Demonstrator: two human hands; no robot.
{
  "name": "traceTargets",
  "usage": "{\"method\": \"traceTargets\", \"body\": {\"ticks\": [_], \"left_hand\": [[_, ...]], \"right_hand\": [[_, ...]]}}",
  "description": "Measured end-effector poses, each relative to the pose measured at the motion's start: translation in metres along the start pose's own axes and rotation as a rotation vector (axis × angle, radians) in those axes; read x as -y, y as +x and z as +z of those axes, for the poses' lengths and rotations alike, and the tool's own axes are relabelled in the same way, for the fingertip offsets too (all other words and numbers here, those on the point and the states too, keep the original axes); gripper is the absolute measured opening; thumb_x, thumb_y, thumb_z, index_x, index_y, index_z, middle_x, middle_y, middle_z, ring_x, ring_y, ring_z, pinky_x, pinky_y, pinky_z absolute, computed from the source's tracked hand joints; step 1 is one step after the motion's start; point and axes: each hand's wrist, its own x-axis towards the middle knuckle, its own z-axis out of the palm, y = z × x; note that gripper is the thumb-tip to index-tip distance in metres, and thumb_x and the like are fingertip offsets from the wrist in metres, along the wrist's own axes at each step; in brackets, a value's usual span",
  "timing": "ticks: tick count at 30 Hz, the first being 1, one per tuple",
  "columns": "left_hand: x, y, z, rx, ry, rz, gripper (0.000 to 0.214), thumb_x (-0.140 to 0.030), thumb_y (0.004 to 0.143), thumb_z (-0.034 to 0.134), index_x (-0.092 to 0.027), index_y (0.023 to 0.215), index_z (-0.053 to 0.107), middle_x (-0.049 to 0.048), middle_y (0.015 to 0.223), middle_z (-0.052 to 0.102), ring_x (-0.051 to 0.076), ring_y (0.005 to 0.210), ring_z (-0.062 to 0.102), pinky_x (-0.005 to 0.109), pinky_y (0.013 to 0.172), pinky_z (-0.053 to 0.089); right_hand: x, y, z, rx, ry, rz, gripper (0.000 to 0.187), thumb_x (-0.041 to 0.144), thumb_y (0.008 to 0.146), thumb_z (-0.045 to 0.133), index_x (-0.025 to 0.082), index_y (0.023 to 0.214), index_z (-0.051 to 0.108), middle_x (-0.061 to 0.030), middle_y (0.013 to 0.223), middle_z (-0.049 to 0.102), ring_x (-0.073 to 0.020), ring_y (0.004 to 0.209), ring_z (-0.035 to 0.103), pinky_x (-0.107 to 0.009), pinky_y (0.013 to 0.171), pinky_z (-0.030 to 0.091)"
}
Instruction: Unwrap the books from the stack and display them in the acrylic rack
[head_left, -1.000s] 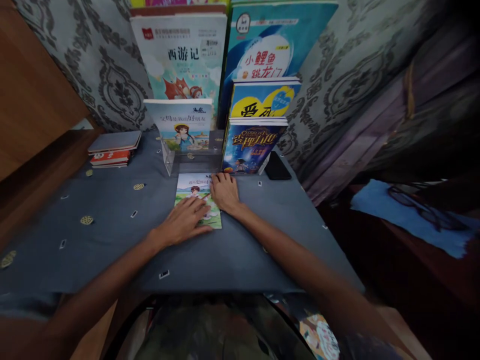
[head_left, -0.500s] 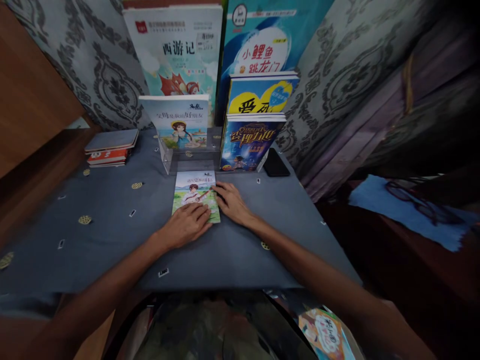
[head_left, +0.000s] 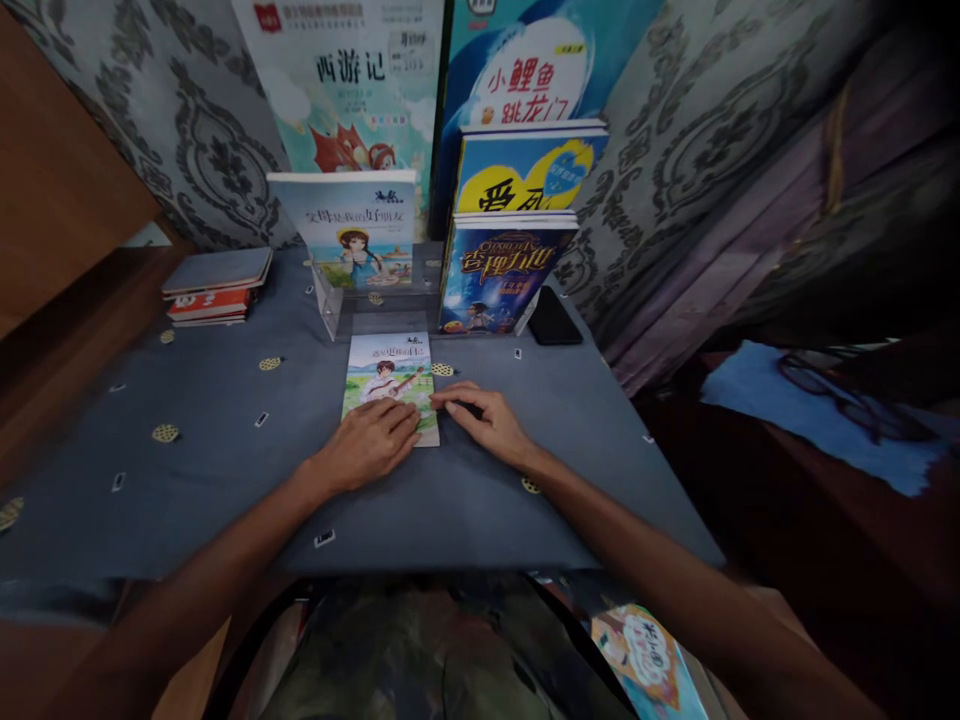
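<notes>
Grey cloth (head_left: 225, 450) is spread over the table, and on it a thin booklet (head_left: 386, 375) is laid flat, cover up, straight ahead of the person at 12 o'clock. Its long axis is set along the 12-to-6 line, the top tipped very slightly towards 1 o'clock. The left hand (head_left: 369, 445) is brought in from 7 o'clock and is laid open, palm down, on the booklet's near end, with the fingers spread across the near right corner. The right hand (head_left: 487, 420) is placed on the cloth at 4 o'clock of the booklet, fingers loosely bent and nothing enclosed, the fingertips (head_left: 442, 400) just met with the right edge. Of the two, the left hand is the nearer, being on the cover itself. Beyond the booklet at 12 o'clock a clear stand (head_left: 334, 305) is seen with upright books (head_left: 499, 270), and a dark phone (head_left: 553, 318) is laid at 2 o'clock.
</notes>
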Motion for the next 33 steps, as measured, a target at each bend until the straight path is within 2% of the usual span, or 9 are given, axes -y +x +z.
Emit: {"method": "traceTargets", "body": {"ticks": [11,16,26,33], "left_hand": [[-0.002,-0.003,0.004,0.030,-0.016,-0.028,0.037,-0.035,0.102,0.042,-0.014,0.126,0.062,0.0141,0.122,0.068,0.025,0.115,0.062,0.042,0.098,0.052],[-0.003,-0.005,0.005,0.027,-0.010,-0.021,0.038,-0.038,0.102,0.045,-0.014,0.126,0.061,0.0138,0.123,0.068,0.025,0.116,0.061,0.040,0.098,0.051],[-0.003,-0.004,0.005,0.029,0.026,-0.014,0.036,-0.038,0.102,0.044,-0.015,0.125,0.060,0.0124,0.121,0.068,0.024,0.114,0.061,0.039,0.097,0.051],[0.001,-0.005,0.002,0.009,-0.067,-0.018,0.036,-0.039,0.101,0.046,-0.016,0.125,0.060,0.0115,0.120,0.067,0.024,0.115,0.059,0.040,0.098,0.050]], "right_hand": [[0.018,-0.012,0.003,0.033,-0.011,-0.065,0.030,0.029,0.097,0.050,0.023,0.114,0.073,-0.0066,0.090,0.074,-0.0207,0.090,0.065,-0.040,0.086,0.053],[0.021,-0.022,0.003,0.069,-0.129,-0.127,0.029,0.025,0.096,0.049,0.022,0.113,0.073,-0.0077,0.089,0.071,-0.0214,0.089,0.062,-0.040,0.083,0.052],[0.026,-0.027,0.004,0.124,-0.413,-0.372,0.030,0.017,0.095,0.046,0.020,0.111,0.071,-0.0086,0.086,0.068,-0.0213,0.087,0.062,-0.040,0.084,0.050],[0.028,-0.028,0.005,0.119,-0.458,-0.408,0.028,0.013,0.093,0.047,0.020,0.109,0.069,-0.0073,0.084,0.068,-0.0206,0.087,0.062,-0.038,0.084,0.050]]}}
